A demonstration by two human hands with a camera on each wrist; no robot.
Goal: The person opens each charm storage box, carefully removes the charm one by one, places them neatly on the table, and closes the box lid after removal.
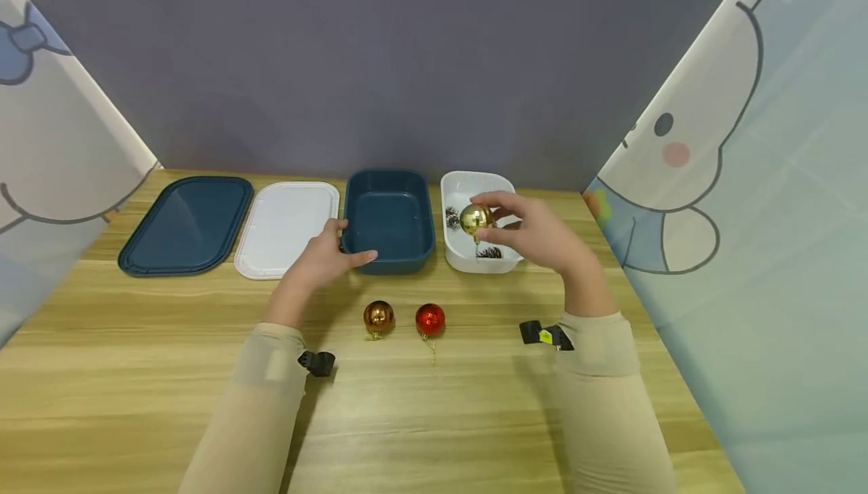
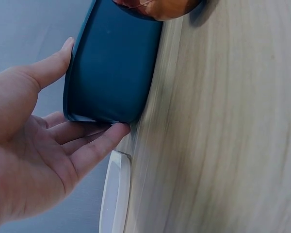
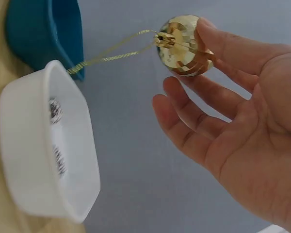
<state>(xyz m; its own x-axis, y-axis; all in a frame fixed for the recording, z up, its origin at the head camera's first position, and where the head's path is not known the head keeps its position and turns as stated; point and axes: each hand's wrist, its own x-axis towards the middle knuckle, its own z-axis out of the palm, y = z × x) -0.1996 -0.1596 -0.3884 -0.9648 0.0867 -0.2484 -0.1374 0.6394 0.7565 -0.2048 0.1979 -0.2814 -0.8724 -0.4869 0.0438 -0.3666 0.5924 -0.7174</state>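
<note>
My right hand (image 1: 542, 234) pinches a shiny gold bauble (image 1: 476, 219) between thumb and fingertips, above the white container (image 1: 478, 262). The gold cord (image 3: 117, 54) of this bauble dangles in the right wrist view. Inside the white container lie two pine cones, one at the left (image 1: 452, 217) and one near the front (image 1: 490, 252). At the front left corner of the dark blue container (image 1: 389, 264), my left hand (image 1: 322, 257) rests with its fingers fairly straight. Its thumb lies at the rim and the other fingers touch the side wall. No contents show in that container.
A copper-coloured bauble (image 1: 378, 317) and a red bauble (image 1: 430, 320) lie on the wooden table (image 1: 420, 419) in front of the containers. To the left are a white lid (image 1: 288, 223) and a dark blue lid (image 1: 190, 224). A grey wall (image 1: 380, 65) rises behind.
</note>
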